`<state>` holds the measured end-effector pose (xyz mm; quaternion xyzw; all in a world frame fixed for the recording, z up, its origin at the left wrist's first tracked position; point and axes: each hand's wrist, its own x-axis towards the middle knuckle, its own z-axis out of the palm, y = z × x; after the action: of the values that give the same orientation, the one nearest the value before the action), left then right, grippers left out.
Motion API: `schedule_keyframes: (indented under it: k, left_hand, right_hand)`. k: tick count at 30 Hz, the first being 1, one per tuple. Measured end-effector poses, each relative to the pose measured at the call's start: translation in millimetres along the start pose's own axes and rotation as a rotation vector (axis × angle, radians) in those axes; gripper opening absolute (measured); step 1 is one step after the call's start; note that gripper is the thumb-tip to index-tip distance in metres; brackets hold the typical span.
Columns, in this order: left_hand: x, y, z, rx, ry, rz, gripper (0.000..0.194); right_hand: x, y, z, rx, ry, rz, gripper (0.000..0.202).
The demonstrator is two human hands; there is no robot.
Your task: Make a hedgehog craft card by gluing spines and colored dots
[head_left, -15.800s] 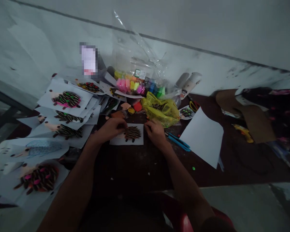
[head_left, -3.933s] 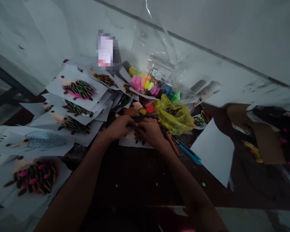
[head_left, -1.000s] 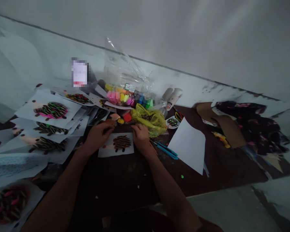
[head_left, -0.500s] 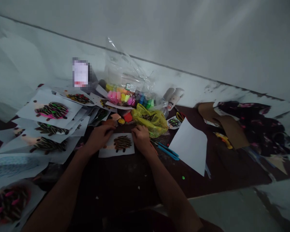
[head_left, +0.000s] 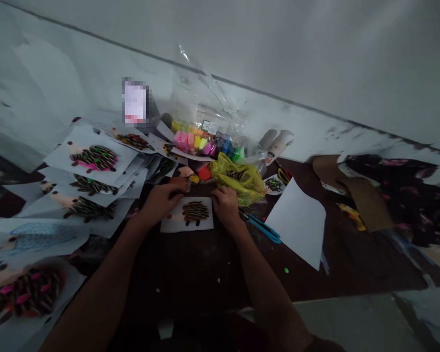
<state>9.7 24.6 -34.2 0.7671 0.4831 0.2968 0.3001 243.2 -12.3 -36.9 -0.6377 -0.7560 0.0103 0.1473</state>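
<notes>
Between my hands lies a small white hedgehog card (head_left: 170,226), its spines made of dark striped seeds. My left hand (head_left: 161,201) has its fingers bent together at the card's upper left corner. At the opposite upper corner, my right hand (head_left: 226,204) is curled with thumb and fingertips on the edge. Both seem to pinch the paper, though the fingertips are partly hidden. Just beyond my right hand sits a yellow plastic bag (head_left: 254,183) with loose seeds inside. Scissors with blue handles (head_left: 264,230) rest by my right wrist. Orange and red clay pieces (head_left: 204,173) lie past the card.
Several larger hedgehog pictures (head_left: 95,159) are piled at left. Against the wall stands a clear bag of coloured clay (head_left: 198,142). To the right are a white sheet (head_left: 297,220), a yellow cutter (head_left: 352,216), brown cardboard (head_left: 368,205) and dark patterned cloth (head_left: 407,195).
The whole scene has shifted slightly to the right in view as my head turned. Both hands have stayed at the card's upper corners, and the card looks unchanged.
</notes>
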Motion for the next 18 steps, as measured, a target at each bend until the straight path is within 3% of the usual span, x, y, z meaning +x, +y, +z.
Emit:
schedule_keyframes:
  k: [12,18]
  left_hand:
    - [2,-12,-3.5,0.065,-0.200,0.000,0.028]
    - [1,-9,-3.6,0.050,-0.193,0.010,0.028]
  right_hand:
    - [0,-2,-7,0.065,-0.020,0.016,0.020]
    - [0,-4,-13,0.111,-0.008,0.002,0.023]
